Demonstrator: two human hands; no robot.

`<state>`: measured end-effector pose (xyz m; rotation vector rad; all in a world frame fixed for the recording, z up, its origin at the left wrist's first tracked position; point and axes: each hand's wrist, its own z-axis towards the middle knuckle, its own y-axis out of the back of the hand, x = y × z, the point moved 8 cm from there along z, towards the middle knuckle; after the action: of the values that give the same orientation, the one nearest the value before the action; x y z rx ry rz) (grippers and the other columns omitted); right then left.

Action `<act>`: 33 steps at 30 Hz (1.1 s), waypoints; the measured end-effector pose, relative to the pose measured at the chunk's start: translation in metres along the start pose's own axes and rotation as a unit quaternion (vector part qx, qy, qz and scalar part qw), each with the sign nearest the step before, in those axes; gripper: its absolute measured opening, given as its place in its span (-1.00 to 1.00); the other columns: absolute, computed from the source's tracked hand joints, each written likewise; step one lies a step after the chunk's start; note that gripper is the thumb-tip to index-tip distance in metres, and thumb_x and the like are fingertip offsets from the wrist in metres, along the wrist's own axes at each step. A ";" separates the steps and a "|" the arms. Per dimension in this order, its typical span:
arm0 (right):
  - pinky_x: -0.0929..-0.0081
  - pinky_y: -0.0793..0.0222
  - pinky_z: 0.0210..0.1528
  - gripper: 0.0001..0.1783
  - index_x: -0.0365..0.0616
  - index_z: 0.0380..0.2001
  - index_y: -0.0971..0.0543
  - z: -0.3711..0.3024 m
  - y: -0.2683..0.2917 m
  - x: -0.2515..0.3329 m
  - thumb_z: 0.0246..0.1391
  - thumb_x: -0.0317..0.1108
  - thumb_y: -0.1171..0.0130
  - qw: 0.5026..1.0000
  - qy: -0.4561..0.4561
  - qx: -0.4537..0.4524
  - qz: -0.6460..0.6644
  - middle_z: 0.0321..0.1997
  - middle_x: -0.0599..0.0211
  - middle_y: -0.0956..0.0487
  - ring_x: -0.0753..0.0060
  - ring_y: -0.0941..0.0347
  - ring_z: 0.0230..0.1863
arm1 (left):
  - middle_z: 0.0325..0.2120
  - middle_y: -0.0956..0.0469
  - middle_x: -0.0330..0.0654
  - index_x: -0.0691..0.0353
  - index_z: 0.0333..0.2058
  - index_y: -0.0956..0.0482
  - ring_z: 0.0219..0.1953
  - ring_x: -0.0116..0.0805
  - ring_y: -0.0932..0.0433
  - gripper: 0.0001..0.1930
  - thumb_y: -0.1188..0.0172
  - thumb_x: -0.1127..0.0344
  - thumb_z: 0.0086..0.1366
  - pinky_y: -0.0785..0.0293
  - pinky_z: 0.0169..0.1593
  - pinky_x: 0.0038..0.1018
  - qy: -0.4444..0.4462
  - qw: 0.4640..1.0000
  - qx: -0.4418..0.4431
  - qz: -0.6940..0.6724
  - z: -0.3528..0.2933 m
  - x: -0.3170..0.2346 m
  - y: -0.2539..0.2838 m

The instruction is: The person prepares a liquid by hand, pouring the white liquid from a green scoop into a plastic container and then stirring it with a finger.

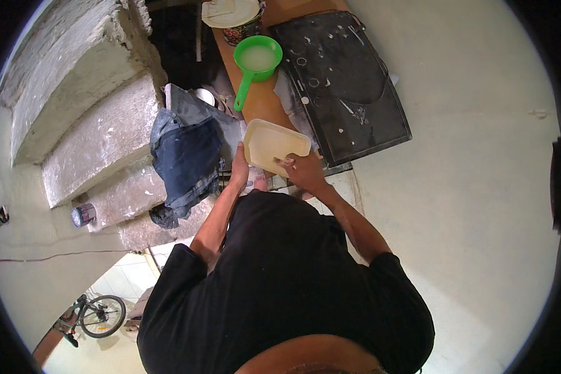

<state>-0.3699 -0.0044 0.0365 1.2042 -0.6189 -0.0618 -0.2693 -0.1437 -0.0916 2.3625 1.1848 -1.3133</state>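
A pale cream plastic tub [250, 138] with rounded corners is held in front of my body, with pale material inside. Along its left wall, my left hand [239, 167] grips it. My right hand [305, 172] is at the tub's near right corner, its fingers curled over the inside. Whatever those fingers pinch, if anything, is too small to make out. Beyond the tub, a green plastic dipper [244, 89] holding whitish liquid rests on a brown board [265, 106], its handle pointing toward me.
A black, paint-spotted flat panel [355, 93] lies to the right of the dipper, by the wall. Behind stands a lidded bucket [243, 31]. Rough concrete steps [100, 124] rise at left, with dark blue cloth [187, 153] and a small can [83, 215]. A bicycle [100, 316] stands lower left.
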 end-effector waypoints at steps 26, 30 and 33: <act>0.04 -0.45 -0.42 -0.74 -0.09 -0.46 -0.58 0.018 0.011 -0.035 0.09 -0.16 -0.03 0.989 -0.131 0.066 -0.007 -0.62 0.07 -0.54 -0.06 -0.53 -0.52 | 0.05 -0.43 -0.11 0.36 0.13 -0.38 0.08 -0.30 -0.32 -0.25 0.26 -0.27 0.37 -0.12 0.20 -0.42 0.020 0.999 -0.026 0.029 -0.008 -0.006 0.002; 0.11 -0.46 -0.42 -0.78 -0.02 -0.42 -0.62 -0.005 0.003 -0.032 0.03 -0.15 -0.11 0.985 -0.146 0.087 0.011 -0.61 0.12 -0.56 -0.01 -0.54 -0.53 | 0.06 -0.42 -0.07 0.35 0.13 -0.37 0.10 -0.32 -0.33 -0.31 0.31 -0.20 0.42 -0.13 0.20 -0.44 0.047 0.998 -0.025 0.038 -0.006 -0.002 0.002; 0.13 -0.46 -0.38 -0.76 0.00 -0.42 -0.63 0.000 0.014 -0.004 0.04 -0.11 -0.11 0.996 -0.076 -0.038 0.039 -0.55 0.16 -0.58 0.03 -0.54 -0.49 | 0.03 -0.44 -0.07 0.36 0.11 -0.40 0.08 -0.33 -0.34 -0.30 0.30 -0.21 0.41 -0.13 0.20 -0.43 0.011 0.999 -0.030 0.039 0.000 0.004 0.007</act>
<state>-0.3775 0.0024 0.0473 1.1082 -0.7890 -0.1112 -0.2637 -0.1460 -0.0960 2.3620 1.1097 -1.2120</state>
